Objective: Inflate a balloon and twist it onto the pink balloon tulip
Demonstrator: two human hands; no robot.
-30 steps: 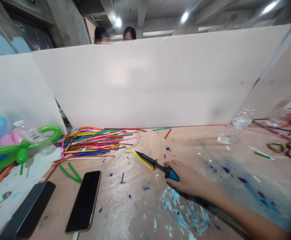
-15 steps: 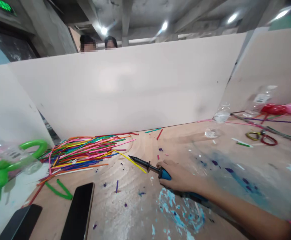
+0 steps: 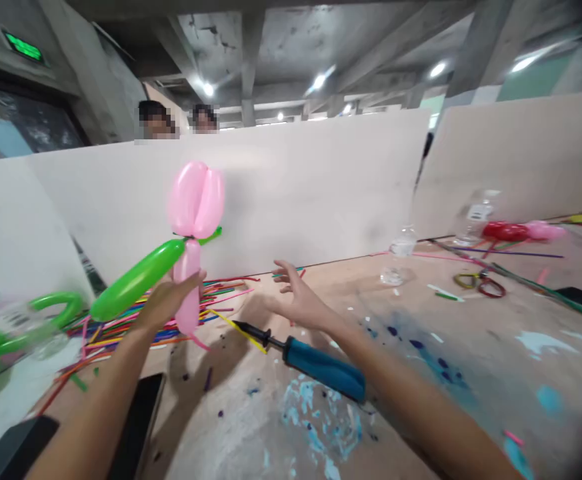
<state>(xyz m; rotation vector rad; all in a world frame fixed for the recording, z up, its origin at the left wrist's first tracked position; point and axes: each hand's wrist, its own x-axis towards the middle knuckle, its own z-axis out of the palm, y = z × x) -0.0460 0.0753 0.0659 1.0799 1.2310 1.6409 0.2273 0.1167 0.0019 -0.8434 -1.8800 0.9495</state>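
While left hand [image 3: 171, 300] grips balloon flower [image 3: 191, 220], right hand [image 3: 298, 300] spread, empty (pump [image 3: 315, 363] beneath, balloon strips [image 3: 121, 320] behind).

No lettering can be read anywhere at the workbench. A green lit sign [image 3: 25, 47] glows high on the wall at upper left, its characters too blurred to make out. A clear bottle [image 3: 475, 219] by the right partition carries a white label whose print is likewise illegible.
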